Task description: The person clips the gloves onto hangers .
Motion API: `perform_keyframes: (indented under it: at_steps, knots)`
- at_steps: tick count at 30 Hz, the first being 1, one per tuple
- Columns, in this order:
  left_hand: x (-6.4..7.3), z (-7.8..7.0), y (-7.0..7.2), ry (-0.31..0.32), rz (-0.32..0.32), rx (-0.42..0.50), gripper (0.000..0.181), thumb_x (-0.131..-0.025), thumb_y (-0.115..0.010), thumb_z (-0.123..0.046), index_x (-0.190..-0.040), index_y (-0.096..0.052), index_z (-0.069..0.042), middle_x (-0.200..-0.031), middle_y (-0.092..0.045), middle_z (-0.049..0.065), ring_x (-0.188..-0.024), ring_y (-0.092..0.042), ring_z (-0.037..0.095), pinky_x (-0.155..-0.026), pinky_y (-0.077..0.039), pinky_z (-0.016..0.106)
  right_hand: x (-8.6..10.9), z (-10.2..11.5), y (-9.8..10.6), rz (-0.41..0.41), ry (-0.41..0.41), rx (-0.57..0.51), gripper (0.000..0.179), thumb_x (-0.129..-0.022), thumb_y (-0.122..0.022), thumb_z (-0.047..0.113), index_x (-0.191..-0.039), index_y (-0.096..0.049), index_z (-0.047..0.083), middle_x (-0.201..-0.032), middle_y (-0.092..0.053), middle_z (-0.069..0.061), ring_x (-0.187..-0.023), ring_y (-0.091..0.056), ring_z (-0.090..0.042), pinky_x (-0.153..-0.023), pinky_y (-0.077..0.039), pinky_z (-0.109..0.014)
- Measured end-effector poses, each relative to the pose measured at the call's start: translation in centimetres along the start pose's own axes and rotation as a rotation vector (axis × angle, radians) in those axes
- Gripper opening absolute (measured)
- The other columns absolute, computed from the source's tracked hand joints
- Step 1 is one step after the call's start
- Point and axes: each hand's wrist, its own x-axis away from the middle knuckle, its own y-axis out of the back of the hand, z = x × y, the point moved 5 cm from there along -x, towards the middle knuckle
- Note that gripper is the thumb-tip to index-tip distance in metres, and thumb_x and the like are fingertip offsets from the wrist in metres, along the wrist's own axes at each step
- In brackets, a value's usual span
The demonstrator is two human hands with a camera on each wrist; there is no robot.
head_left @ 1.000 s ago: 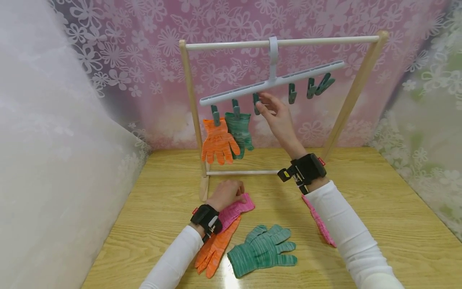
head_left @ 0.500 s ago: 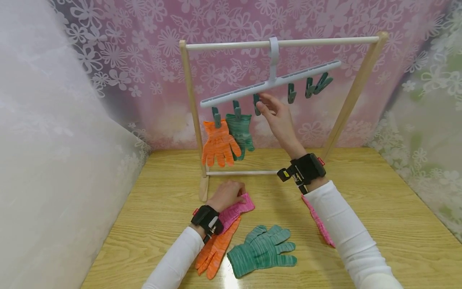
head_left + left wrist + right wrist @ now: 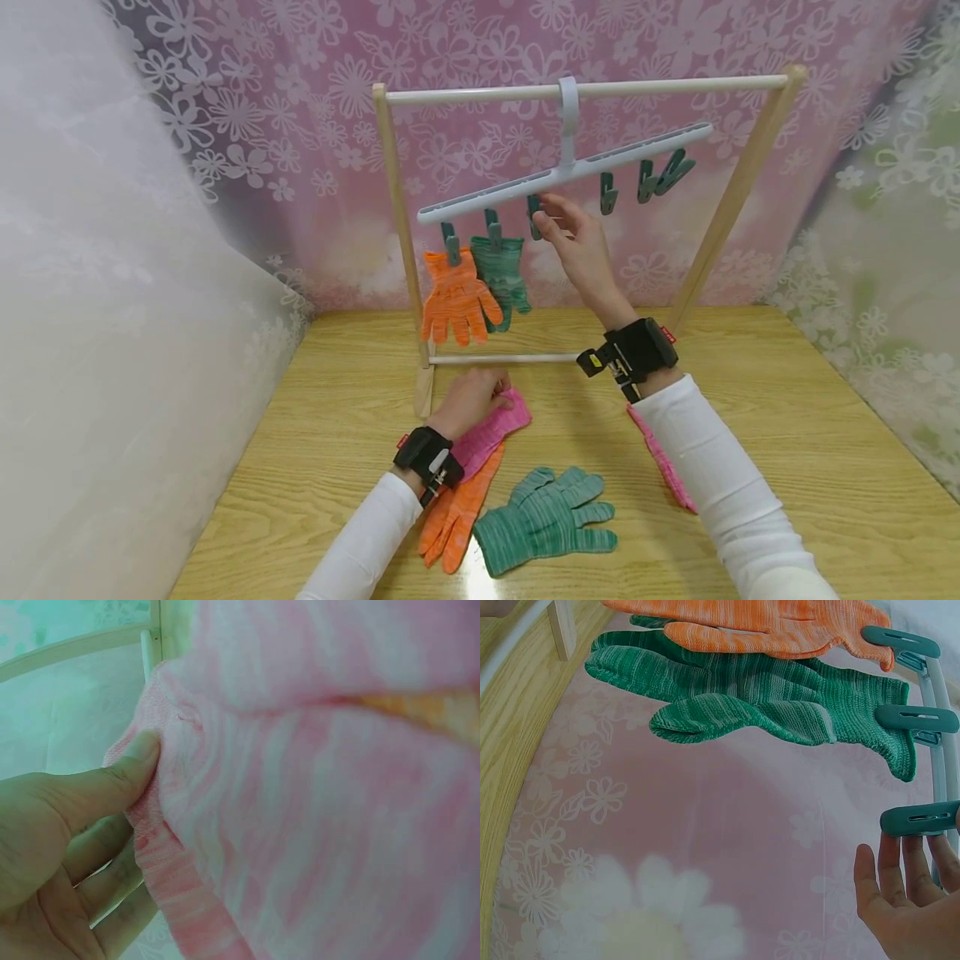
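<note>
My left hand (image 3: 471,403) pinches the cuff of a pink knit glove (image 3: 486,440) low over the table. In the left wrist view the thumb presses on the cuff edge, and the glove (image 3: 300,825) fills most of the picture. Up at the tilted white hanger (image 3: 495,197), my right hand (image 3: 583,250) grips a dark green clothespin (image 3: 919,819) between thumb and fingers. To its left, an orange glove (image 3: 454,296) and a green glove (image 3: 501,271) hang by their cuffs from two other clothespins.
A wooden rack (image 3: 738,192) with a white top bar carries the hanger. Several clothespins (image 3: 647,182) hang on its right side. On the table lie an orange glove (image 3: 465,512), a green glove (image 3: 547,523) and a pink glove (image 3: 663,458) partly under my right arm.
My left hand has raised the pink cuff slightly, and the orange glove beneath has shifted a little to the right. My right hand stays at the clothespin; the hanger sways slightly.
</note>
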Motion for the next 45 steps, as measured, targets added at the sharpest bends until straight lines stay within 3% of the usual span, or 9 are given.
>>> perform_keyframes:
  at_steps: [6, 10, 18, 33, 40, 45]
  knots:
    - [-0.5, 0.2, 0.3, -0.001, -0.006, 0.052, 0.021, -0.092, -0.076, -0.027, -0.109, -0.073, -0.014, -0.096, -0.075, 0.001, -0.086, -0.071, 0.014, -0.07, -0.056, 0.028, 0.0, -0.2, 0.1, 0.006, -0.007, -0.02, 0.041, -0.106, -0.057, 0.015, -0.146, -0.054, 0.004, -0.138, -0.058, -0.018, -0.118, -0.057, -0.03, -0.101, -0.047, -0.043]
    - [-0.6, 0.1, 0.8, -0.001, -0.004, 0.088, 0.025, -0.096, -0.071, -0.03, -0.116, -0.073, -0.015, -0.095, -0.075, 0.0, -0.084, -0.07, 0.012, -0.07, -0.055, 0.026, 0.0, -0.2, 0.2, 0.006, -0.013, -0.015, 0.042, -0.106, -0.057, 0.016, -0.146, -0.054, 0.005, -0.138, -0.059, -0.017, -0.115, -0.058, -0.026, -0.099, -0.048, -0.037]
    - [-0.9, -0.5, 2.0, -0.027, -0.073, 0.108, 0.022, -0.1, -0.066, -0.032, -0.114, -0.075, -0.018, -0.096, -0.075, -0.003, -0.084, -0.07, 0.009, -0.07, -0.054, 0.023, 0.0, -0.2, 0.2, 0.006, -0.021, -0.038, 0.042, -0.106, -0.057, 0.016, -0.146, -0.053, 0.004, -0.136, -0.058, -0.018, -0.108, -0.058, -0.012, -0.096, -0.051, -0.032]
    - [-1.1, -2.4, 5.1, -0.098, -0.209, 0.147, 0.017, -0.099, -0.068, -0.027, -0.109, -0.073, -0.014, -0.09, -0.076, -0.002, -0.075, -0.07, 0.009, -0.068, -0.055, 0.019, 0.0, -0.1, 0.2, 0.009, -0.033, -0.041, 0.043, -0.105, -0.058, 0.019, -0.146, -0.054, 0.006, -0.137, -0.059, -0.015, -0.107, -0.059, -0.013, -0.1, -0.051, -0.039]
    - [-1.4, -2.8, 6.2, -0.091, -0.242, 0.193, 0.019, -0.1, -0.067, -0.028, -0.112, -0.072, -0.013, -0.093, -0.076, -0.002, -0.079, -0.071, 0.009, -0.072, -0.056, 0.018, 0.1, 0.2, 0.1, 0.016, -0.045, -0.048, 0.044, -0.105, -0.059, 0.019, -0.147, -0.053, 0.006, -0.14, -0.057, -0.015, -0.11, -0.06, -0.019, -0.101, -0.051, -0.04]
    - [-1.6, -3.1, 7.0, -0.096, -0.28, 0.2, 0.019, -0.099, -0.068, -0.027, -0.112, -0.073, -0.014, -0.092, -0.076, 0.0, -0.08, -0.071, 0.011, -0.071, -0.057, 0.019, 0.1, 0.1, 0.1, 0.014, -0.039, -0.052, 0.043, -0.105, -0.058, 0.017, -0.146, -0.054, 0.005, -0.14, -0.058, -0.015, -0.108, -0.059, -0.014, -0.099, -0.051, -0.038]
